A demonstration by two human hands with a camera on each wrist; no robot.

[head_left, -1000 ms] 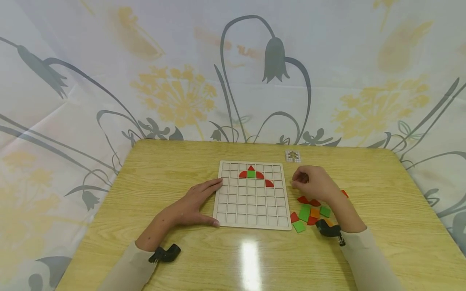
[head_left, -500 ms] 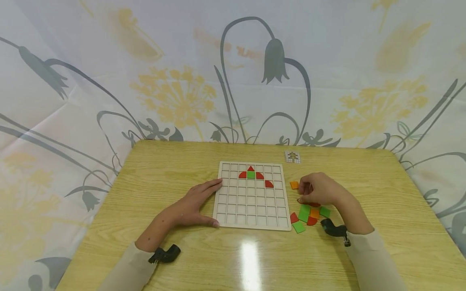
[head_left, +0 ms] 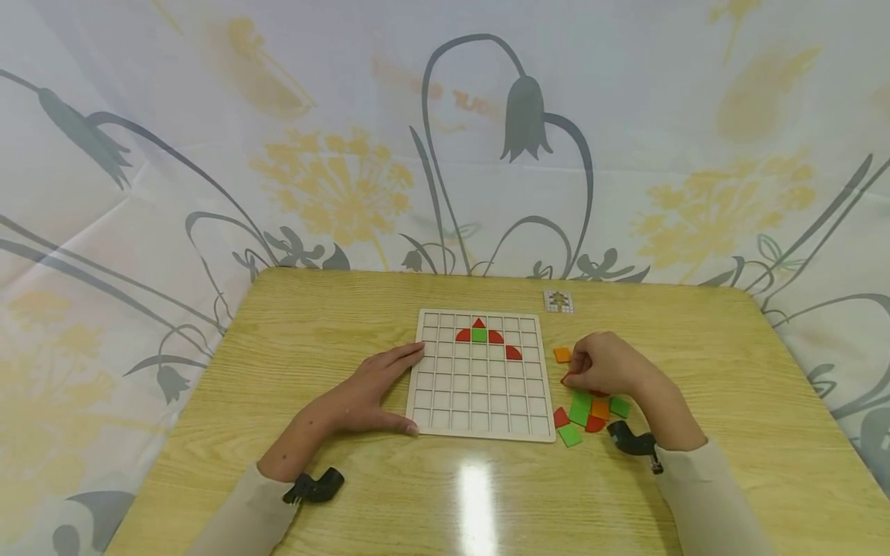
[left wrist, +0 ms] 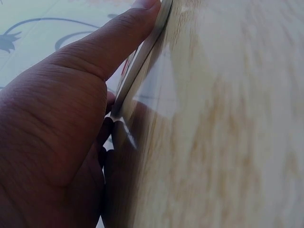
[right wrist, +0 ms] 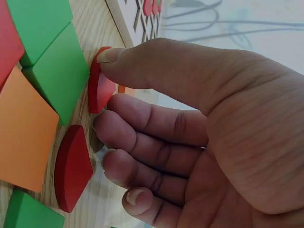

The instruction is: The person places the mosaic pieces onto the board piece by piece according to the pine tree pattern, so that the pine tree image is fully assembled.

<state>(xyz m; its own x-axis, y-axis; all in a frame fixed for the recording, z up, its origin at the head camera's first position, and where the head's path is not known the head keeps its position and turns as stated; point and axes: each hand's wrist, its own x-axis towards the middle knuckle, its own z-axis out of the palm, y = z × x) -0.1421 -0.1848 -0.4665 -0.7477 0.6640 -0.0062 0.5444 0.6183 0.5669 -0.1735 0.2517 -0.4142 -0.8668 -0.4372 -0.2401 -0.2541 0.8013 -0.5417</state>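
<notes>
My right hand (head_left: 612,364) pinches a red quarter-circle tile (right wrist: 96,88) between thumb and index finger, just right of the board. Its other fingers are curled loosely below in the right wrist view. A second red quarter-circle tile (right wrist: 71,173) lies close to those fingertips. My left hand (head_left: 365,392) lies along the left edge of the wooden grid board (head_left: 480,382), thumb at the near corner and fingertips on the rim. On the board sit a red triangle (head_left: 479,323), a green square (head_left: 479,335) and several red quarter-circles (head_left: 514,353).
Beside the board's right edge lie loose tiles: green squares (head_left: 570,435), an orange square (head_left: 600,409) and red pieces (head_left: 594,423). A single orange square (head_left: 562,354) lies farther back. A small pattern card (head_left: 558,301) rests behind the board, near the table's (head_left: 334,309) far edge.
My right hand has moved right and toward the tile pile, uncovering the single orange square, and now pinches a red quarter-circle tile. The left hand and board have stayed still.
</notes>
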